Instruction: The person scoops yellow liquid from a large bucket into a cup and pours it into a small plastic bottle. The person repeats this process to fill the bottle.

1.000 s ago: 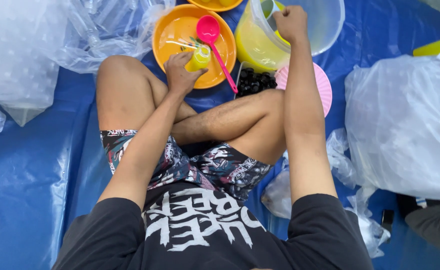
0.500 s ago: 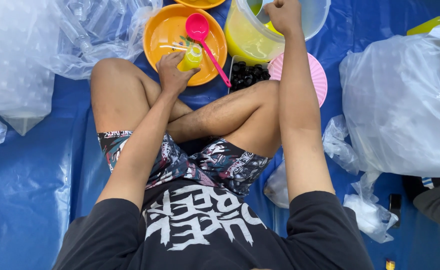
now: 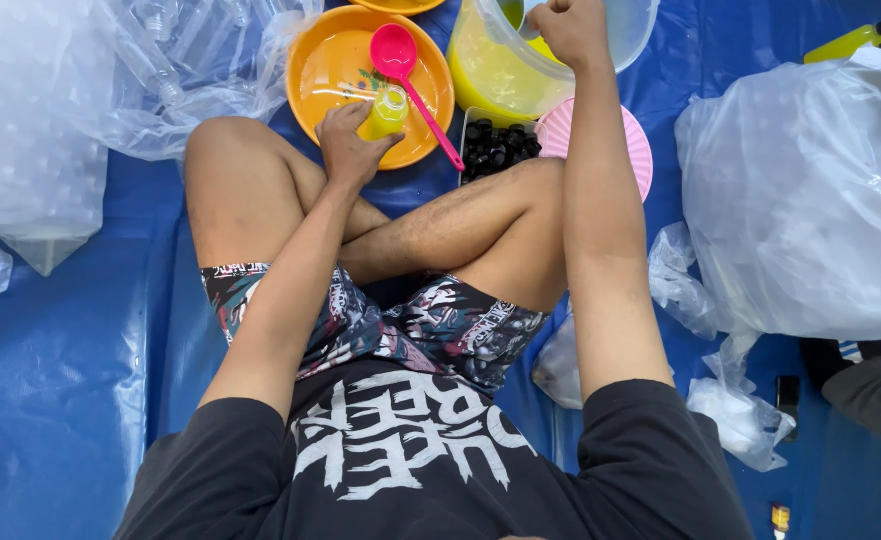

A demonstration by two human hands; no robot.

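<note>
Little has moved since a second ago: left hand (image 3: 346,150) still grips the small yellow bottle (image 3: 388,112) upright over the orange bowl (image 3: 326,75), beside the pink ladle (image 3: 408,70). Right hand (image 3: 573,30) stays fisted on something inside the yellow-liquid container (image 3: 491,75); filling looks ongoing.

Top edge slices off the clear tub (image 3: 621,30) at one o'clock, and a second orange bowl (image 3: 398,5) at twelve shows only a sliver. The right hand (image 3: 573,30) hides whatever it grips. The left hand (image 3: 349,148) covers the small yellow bottle's (image 3: 389,110) lower half. The tray of dark pieces (image 3: 496,145) slips behind the knee.
</note>
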